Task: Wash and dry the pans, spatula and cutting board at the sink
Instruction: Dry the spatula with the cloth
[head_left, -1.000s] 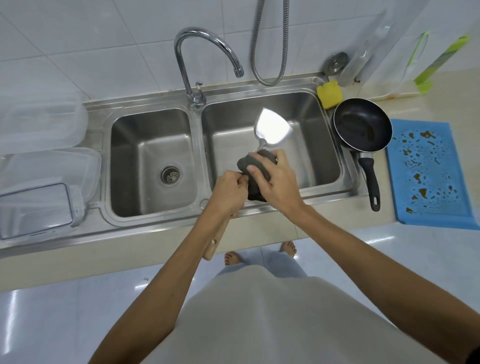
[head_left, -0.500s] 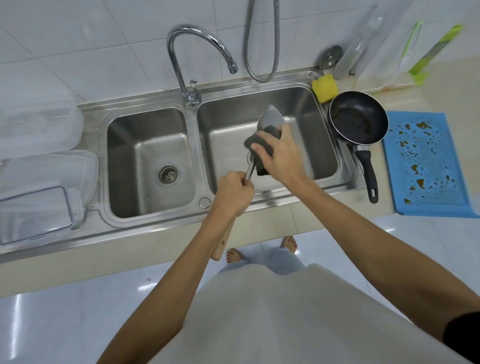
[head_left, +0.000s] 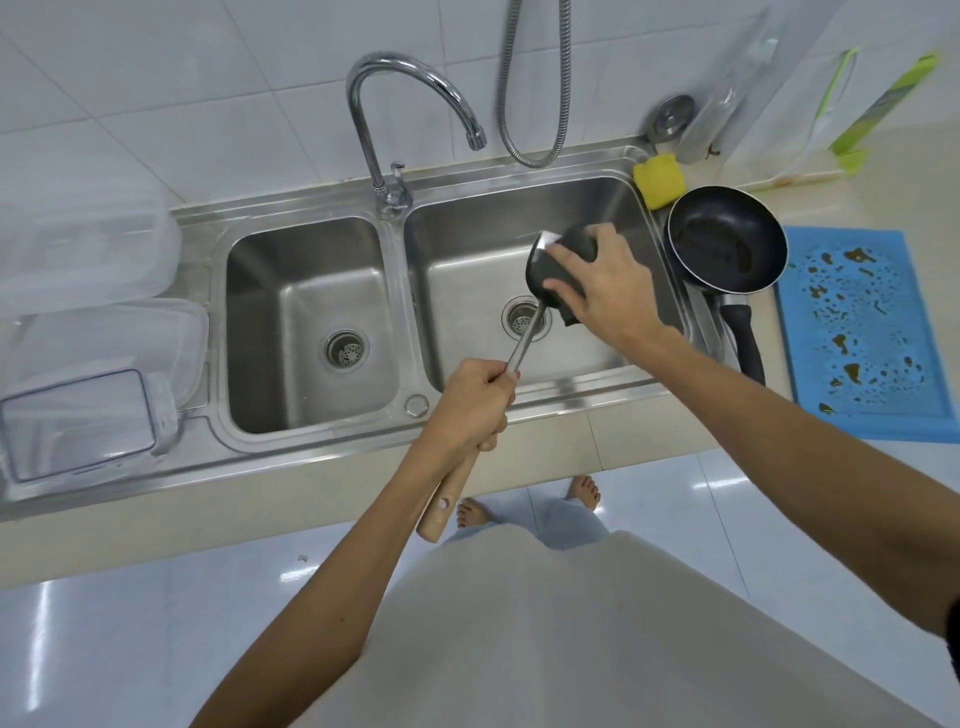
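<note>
My left hand grips the wooden handle of a metal spatula over the right basin of the steel double sink. The spatula's blade points away from me and is mostly covered by a dark grey cloth. My right hand holds that cloth wrapped over the blade. A black frying pan sits on the sink's right rim, handle toward me. A blue cutting board with brown stains lies on the counter at the right.
A curved tap and a hanging shower hose stand behind the basins. A yellow sponge lies at the back right corner. Clear plastic containers crowd the left drainboard. A green-edged board leans on the wall.
My right hand has slid the cloth up the shaft from near my left hand onto the blade, which is now covered. The spatula has tilted toward the right.
</note>
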